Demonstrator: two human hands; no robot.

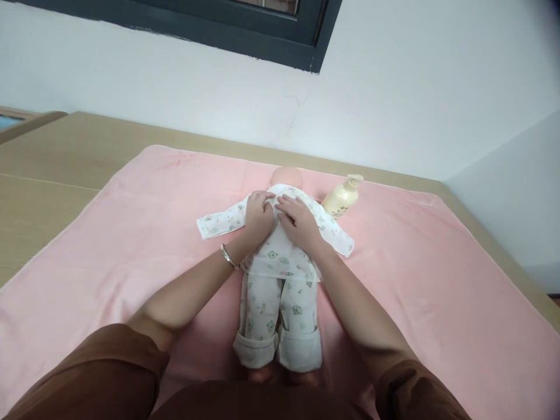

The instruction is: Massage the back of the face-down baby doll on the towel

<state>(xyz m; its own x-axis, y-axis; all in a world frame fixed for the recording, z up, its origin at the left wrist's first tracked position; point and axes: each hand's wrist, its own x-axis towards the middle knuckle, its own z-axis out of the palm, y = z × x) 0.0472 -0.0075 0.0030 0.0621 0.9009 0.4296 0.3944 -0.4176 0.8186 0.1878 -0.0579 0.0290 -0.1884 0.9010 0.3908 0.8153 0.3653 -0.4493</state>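
Note:
A baby doll [286, 176] lies lengthwise in front of me, its smooth round head away from me and its face out of sight. It wears a white long-sleeved top [282, 256] with small green prints. Matching trousers [298, 300] have turned-up cuffs, and the feet show below them. My left hand [259, 217] rests on the upper left of the top, fingers laid across the cloth. Beside it my right hand [301, 223] lies on the upper right of the top with its fingers spread. Both sleeves stretch outward. Neither hand visibly grips anything.
A cream pump bottle [343, 197] leans at a tilt by the doll's right sleeve. Beneath everything spreads a pink blanket [420, 280] on a wooden table [52, 151]. Behind stand a white wall [210, 87] and a dark window frame [245, 29].

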